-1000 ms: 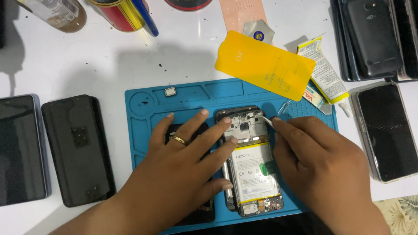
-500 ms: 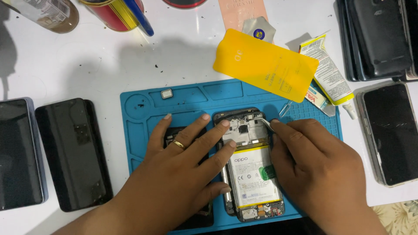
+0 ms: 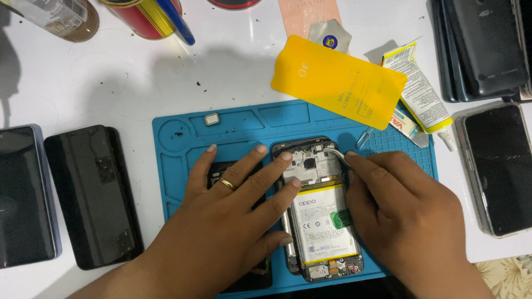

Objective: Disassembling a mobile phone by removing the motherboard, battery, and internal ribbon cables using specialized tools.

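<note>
An opened phone (image 3: 321, 221) with its back off lies on a blue work mat (image 3: 244, 127), its white battery and circuit board exposed. My left hand (image 3: 233, 210), with a gold ring, lies flat across the phone's left edge, fingertips on the board near the top. My right hand (image 3: 404, 205) holds thin metal tweezers (image 3: 332, 152), their tip at the top right of the board. A dark phone part (image 3: 244, 277) lies mostly hidden under my left hand.
A yellow flat card (image 3: 338, 83) and a glue tube (image 3: 421, 94) lie behind the mat. Dark phones lie at the left (image 3: 91, 194) and right (image 3: 499, 166), with more stacked at top right (image 3: 482, 44). Cans and a bottle (image 3: 55, 16) stand at the back left. A small square part (image 3: 211, 118) sits on the mat.
My right hand has shifted slightly, bringing the tweezers' tip in over the top right of the board. My left hand stays pressed on the phone.
</note>
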